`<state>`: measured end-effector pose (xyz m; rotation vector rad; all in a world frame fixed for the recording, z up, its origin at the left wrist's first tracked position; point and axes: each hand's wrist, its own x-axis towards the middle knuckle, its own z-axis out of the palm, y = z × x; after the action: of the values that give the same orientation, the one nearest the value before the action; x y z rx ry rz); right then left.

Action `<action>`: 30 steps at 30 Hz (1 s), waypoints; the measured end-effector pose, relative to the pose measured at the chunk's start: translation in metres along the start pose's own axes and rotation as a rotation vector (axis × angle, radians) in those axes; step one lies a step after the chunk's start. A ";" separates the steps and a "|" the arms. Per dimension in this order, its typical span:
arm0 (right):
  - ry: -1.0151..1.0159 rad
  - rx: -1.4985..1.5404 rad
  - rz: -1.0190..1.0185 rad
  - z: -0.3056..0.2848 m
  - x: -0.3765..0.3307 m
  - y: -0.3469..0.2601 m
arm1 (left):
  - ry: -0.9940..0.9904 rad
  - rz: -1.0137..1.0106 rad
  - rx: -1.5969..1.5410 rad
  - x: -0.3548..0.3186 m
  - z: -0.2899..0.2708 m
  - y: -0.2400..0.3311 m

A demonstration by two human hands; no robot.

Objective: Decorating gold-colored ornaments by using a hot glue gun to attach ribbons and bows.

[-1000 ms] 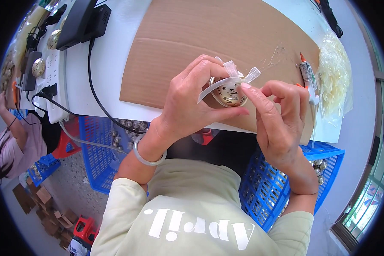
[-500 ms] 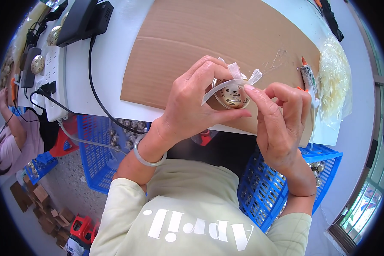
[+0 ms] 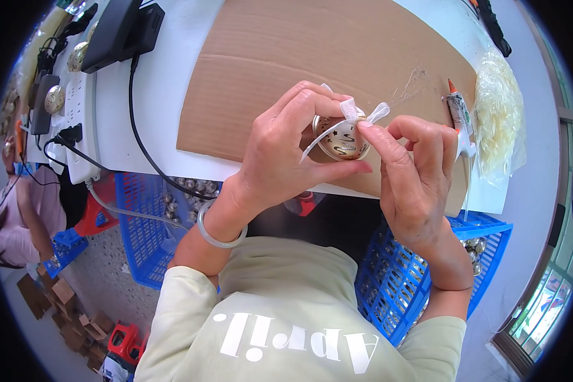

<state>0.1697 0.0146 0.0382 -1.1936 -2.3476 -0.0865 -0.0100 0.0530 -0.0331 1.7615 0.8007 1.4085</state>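
My left hand (image 3: 277, 137) is closed around a round gold ball ornament (image 3: 345, 141) with dark printed marks, its thumb under the ball and its fingers over the far side. A white ribbon bow (image 3: 377, 113) sits at the ball's top, and one thin tail hangs across toward my left palm. My right hand (image 3: 414, 172) presses a fingertip onto the middle of the bow, the other fingers curled. What lies under that fingertip is hidden. Both hands are above the near edge of a cardboard sheet (image 3: 267, 57).
On the right lie a glue gun (image 3: 458, 111) and a clear bag of pale ribbons (image 3: 498, 118). A power strip (image 3: 81, 121) and black adapter (image 3: 124, 35) with cables are at left. Blue baskets (image 3: 143, 254) of ornaments flank me. Another person (image 3: 28, 204) works at far left.
The ball has turned slightly in my left hand, and the ribbon tail now shows thinner. My right fingertip stays on the bow. At far left, the other person's arm has swung down toward a blue basket.
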 end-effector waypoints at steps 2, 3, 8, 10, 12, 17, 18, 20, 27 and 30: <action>0.025 -0.040 -0.024 -0.011 -0.001 0.002 | -0.018 0.037 0.059 0.000 0.002 0.000; 0.046 -0.077 -0.049 -0.020 -0.001 0.005 | -0.025 0.040 0.056 0.001 0.005 0.002; 0.511 -0.111 0.307 -0.100 -0.056 0.031 | 0.028 0.091 0.079 0.008 0.026 0.002; 0.687 -0.103 0.365 -0.130 -0.103 0.061 | 0.094 -0.034 0.004 -0.009 0.036 0.005; 0.808 -0.170 0.530 -0.147 -0.165 0.103 | 0.060 0.000 0.135 -0.033 0.032 0.001; 0.613 -0.206 1.253 -0.159 -0.340 0.161 | 0.228 -0.149 0.288 -0.113 0.010 0.033; 0.415 -0.207 1.405 -0.155 -0.366 0.167 | 0.226 -0.174 0.374 -0.132 0.001 0.033; 0.073 -0.141 1.500 -0.134 -0.416 0.181 | 0.273 -0.262 0.441 -0.166 -0.008 0.029; -0.082 -0.565 1.118 -0.085 -0.470 0.240 | 0.520 -0.726 0.415 -0.254 -0.035 -0.037; -0.236 -0.319 1.379 -0.113 -0.496 0.258 | 0.402 -0.934 0.391 -0.254 -0.033 -0.092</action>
<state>0.6581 -0.2255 -0.1339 -2.7851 -1.2026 0.1690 -0.0970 -0.1020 -0.2390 1.0546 1.9060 0.9736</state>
